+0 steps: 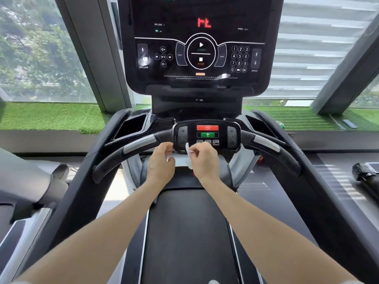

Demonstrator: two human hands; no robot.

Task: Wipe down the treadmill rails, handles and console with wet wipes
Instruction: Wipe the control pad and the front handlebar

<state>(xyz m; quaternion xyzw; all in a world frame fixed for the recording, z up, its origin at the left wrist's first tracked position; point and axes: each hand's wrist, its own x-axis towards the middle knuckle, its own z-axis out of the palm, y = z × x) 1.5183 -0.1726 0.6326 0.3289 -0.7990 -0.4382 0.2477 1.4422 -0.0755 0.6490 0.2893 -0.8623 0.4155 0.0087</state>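
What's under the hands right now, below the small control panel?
Both hands, left hand and right hand, pinch a white wet wipe below the small control panel. Beneath them a pale surface and something red show partly; the hands cover the rest.

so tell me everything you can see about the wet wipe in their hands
The wet wipe is a thin white sheet, crumpled and partly folded, looking soft and damp. It is held just below the small handlebar control panel, between both hands: the left hand pinches its left edge and the right hand pinches the upper right part, one corner sticking up. Much of it is hidden by the fingers.
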